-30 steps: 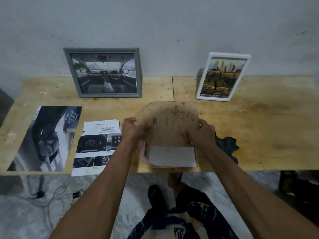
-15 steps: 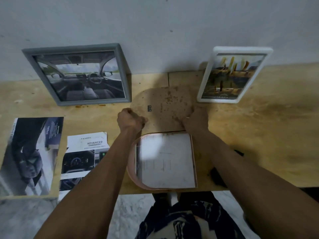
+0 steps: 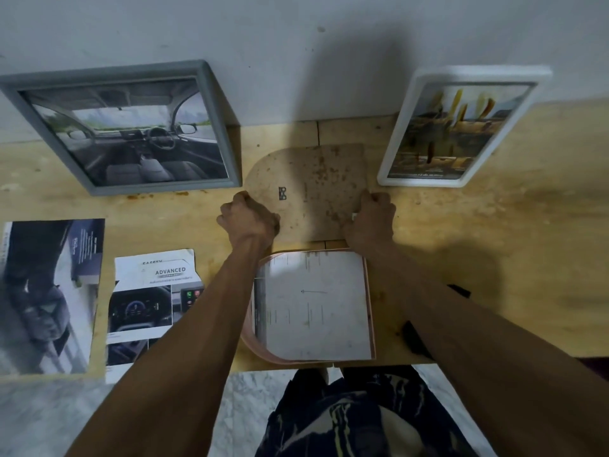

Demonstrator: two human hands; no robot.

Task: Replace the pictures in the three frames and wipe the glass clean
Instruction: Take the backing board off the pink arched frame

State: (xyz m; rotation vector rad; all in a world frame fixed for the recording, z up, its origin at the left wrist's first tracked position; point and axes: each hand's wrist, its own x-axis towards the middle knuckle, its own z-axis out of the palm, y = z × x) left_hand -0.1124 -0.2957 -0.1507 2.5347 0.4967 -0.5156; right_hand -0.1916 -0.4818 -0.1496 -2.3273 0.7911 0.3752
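A stained brown backing board (image 3: 309,189) with one rounded side lies flat on the wooden table (image 3: 494,258). My left hand (image 3: 248,219) grips its left edge and my right hand (image 3: 370,221) grips its right edge. Nearer me a pink frame (image 3: 369,298) lies face down, the white back of a picture (image 3: 313,305) showing inside it. A grey frame (image 3: 128,127) with a car-interior picture and a white frame (image 3: 458,127) lean on the wall. Two loose prints lie at the left: a dark car-seat print (image 3: 49,291) and an "ADVANCED" brochure page (image 3: 148,301).
A dark cloth (image 3: 415,338) lies at the table's front right, mostly hidden under my right forearm. The table's front edge runs just behind the pink frame. The wall stands close behind the leaning frames. My lap and a marble floor show below.
Both hands carried the backing board off the pink frame, away from me, and laid it flat on the table between the two leaning frames. The picture's white back is now uncovered.
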